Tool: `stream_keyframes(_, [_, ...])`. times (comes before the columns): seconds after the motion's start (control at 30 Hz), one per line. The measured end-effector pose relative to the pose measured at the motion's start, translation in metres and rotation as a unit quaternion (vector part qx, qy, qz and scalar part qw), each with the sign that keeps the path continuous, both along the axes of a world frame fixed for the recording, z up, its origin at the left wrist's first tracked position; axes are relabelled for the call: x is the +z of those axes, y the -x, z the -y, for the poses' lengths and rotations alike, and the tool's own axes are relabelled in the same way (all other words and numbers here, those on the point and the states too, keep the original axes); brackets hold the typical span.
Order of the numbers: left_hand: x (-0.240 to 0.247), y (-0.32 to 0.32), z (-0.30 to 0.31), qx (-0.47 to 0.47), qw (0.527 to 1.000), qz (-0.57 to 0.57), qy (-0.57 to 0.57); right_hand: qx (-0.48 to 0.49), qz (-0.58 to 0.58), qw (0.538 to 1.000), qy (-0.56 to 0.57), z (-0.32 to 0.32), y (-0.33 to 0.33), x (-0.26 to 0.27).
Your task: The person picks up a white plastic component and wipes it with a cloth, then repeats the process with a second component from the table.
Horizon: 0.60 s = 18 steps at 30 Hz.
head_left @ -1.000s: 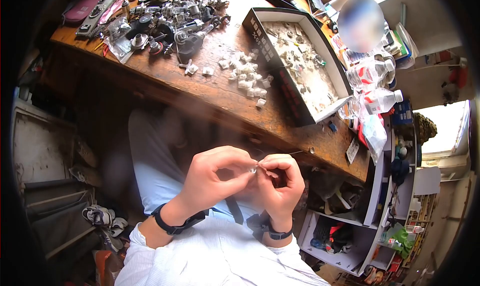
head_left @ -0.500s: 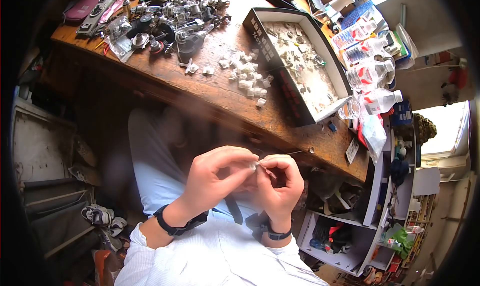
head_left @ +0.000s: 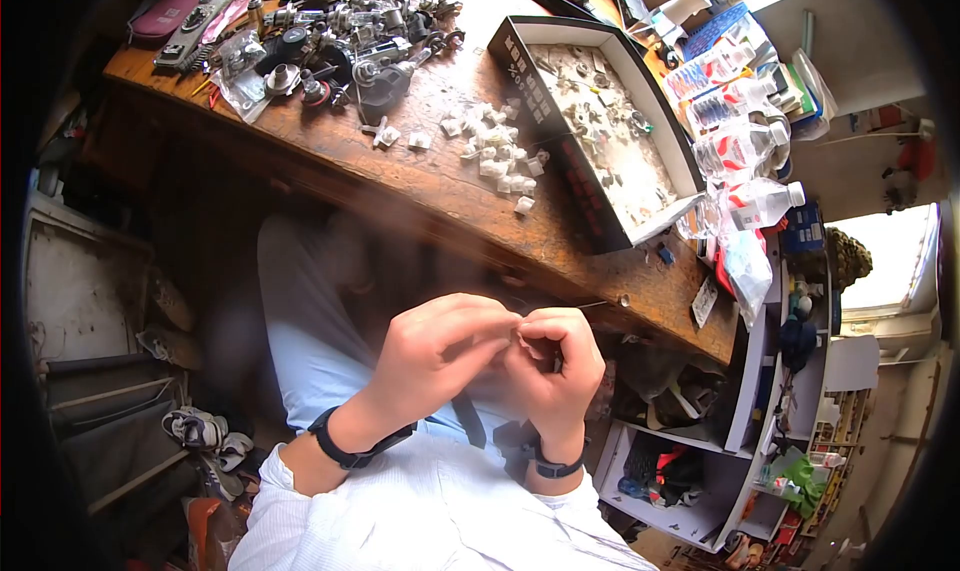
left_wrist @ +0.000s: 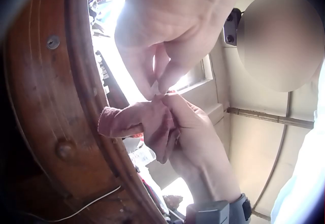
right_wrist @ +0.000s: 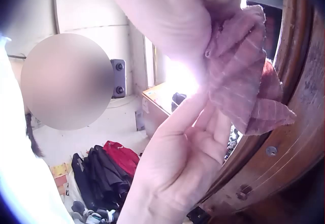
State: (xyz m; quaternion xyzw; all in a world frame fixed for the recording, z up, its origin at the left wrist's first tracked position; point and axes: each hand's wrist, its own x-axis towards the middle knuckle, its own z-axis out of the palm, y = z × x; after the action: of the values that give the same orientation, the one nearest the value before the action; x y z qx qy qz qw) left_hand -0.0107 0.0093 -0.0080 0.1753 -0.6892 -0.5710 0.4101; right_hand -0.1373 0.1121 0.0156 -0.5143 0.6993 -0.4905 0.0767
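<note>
My left hand (head_left: 435,356) and right hand (head_left: 555,376) meet fingertip to fingertip above my lap, in front of the table. Between thumb and finger, the left hand (left_wrist: 167,31) pinches a small whitish piece (left_wrist: 155,88), mostly covered by the fingertips. A pink, frayed cloth (right_wrist: 241,74) is gripped by the right hand (right_wrist: 172,21) and hangs in folds beside its fingers. Where the cloth meets the little piece, the fingertips hide the contact. On the table lies a heap of small white plastic parts (head_left: 495,156).
The wooden table (head_left: 400,191) has its front edge just beyond my hands. A shallow black box (head_left: 585,186) holds many small parts. Car bulbs and fittings (head_left: 370,46) are piled at the far left. Several plastic bottles (head_left: 755,151) stand right of the box, with shelves (head_left: 690,511) below.
The fingertips have drawn closer together, and the small piece, visible in the earlier head frames, is now mostly covered. The right hand has turned slightly inward. The parts on the table lie as before.
</note>
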Motion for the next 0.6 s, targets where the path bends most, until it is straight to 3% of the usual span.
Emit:
stream_keyframes(0.07, [-0.001,0.001,-0.001,0.012,1.000,0.002,0.020,-0.017,0.014,1.000,-0.006,0.000,-0.004,-0.001])
stream_keyframes(0.27, [-0.011,-0.002,-0.007,-0.062,0.991,-0.016,-0.118,-0.063,0.097,0.993,0.002,0.002,-0.010,-0.005])
stream_keyframes(0.43, [-0.012,0.002,-0.013,-0.085,0.948,-0.085,-0.294,-0.068,0.112,0.991,-0.014,0.001,-0.010,-0.001])
stream_keyframes(0.5, [-0.007,0.000,-0.009,-0.094,0.899,-0.147,-0.403,-0.092,0.126,0.988,-0.007,-0.001,-0.005,-0.004])
stream_keyframes(0.6, [-0.014,-0.002,-0.002,-0.094,0.911,-0.148,-0.374,-0.070,0.171,0.983,0.020,-0.001,-0.003,0.000])
